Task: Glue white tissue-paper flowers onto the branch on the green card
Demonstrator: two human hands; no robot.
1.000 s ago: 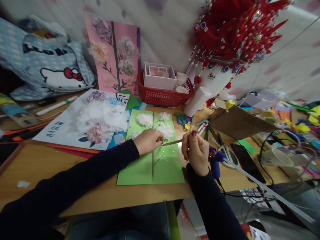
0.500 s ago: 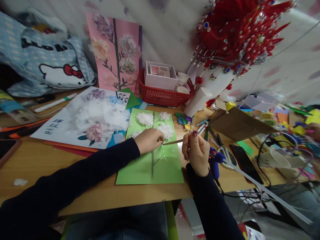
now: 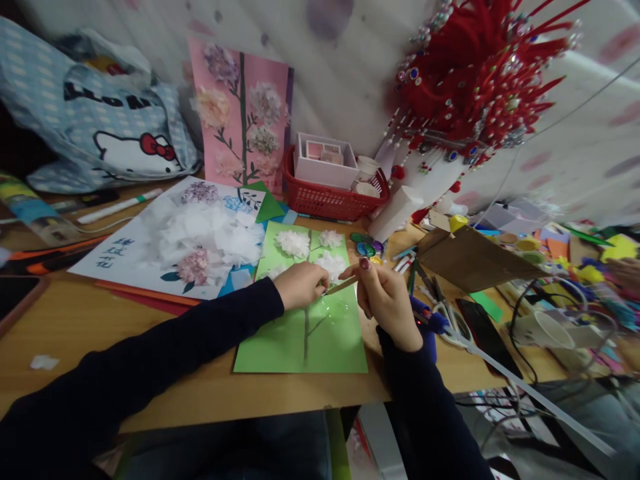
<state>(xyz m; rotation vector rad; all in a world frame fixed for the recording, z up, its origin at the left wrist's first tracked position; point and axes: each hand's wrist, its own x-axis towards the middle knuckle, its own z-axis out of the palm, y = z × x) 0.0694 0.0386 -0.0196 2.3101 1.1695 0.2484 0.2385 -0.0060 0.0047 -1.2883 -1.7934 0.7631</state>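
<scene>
Over a light green sheet of card (image 3: 270, 350), my left hand (image 3: 303, 285) is closed in a pinch; what its fingertips hold is hidden. My right hand (image 3: 390, 300) grips a thin brown stick (image 3: 343, 287), whose tip reaches my left fingertips. White ruffled flowers (image 3: 293, 244) sit on the card's upper half, beside a drawn dark stem (image 3: 307, 340). Shiny clear marks (image 3: 336, 311) show on the card under the stick. A blue glue gun (image 3: 429, 320) with a long translucent glue stick (image 3: 530, 389) lies just right of my right hand.
A white sheet with paper flowers (image 3: 113, 267) lies at left. Behind stand a pink flower picture (image 3: 213, 143) and a red basket (image 3: 325, 203). To the right are scissors (image 3: 457, 327), a phone (image 3: 487, 333), brown cardboard (image 3: 480, 260), a paper cup (image 3: 545, 327) and cables.
My right hand has moved left with the stick, closer to my left hand. My left hand stays pinched in nearly the same spot. The camera view has shifted slightly.
</scene>
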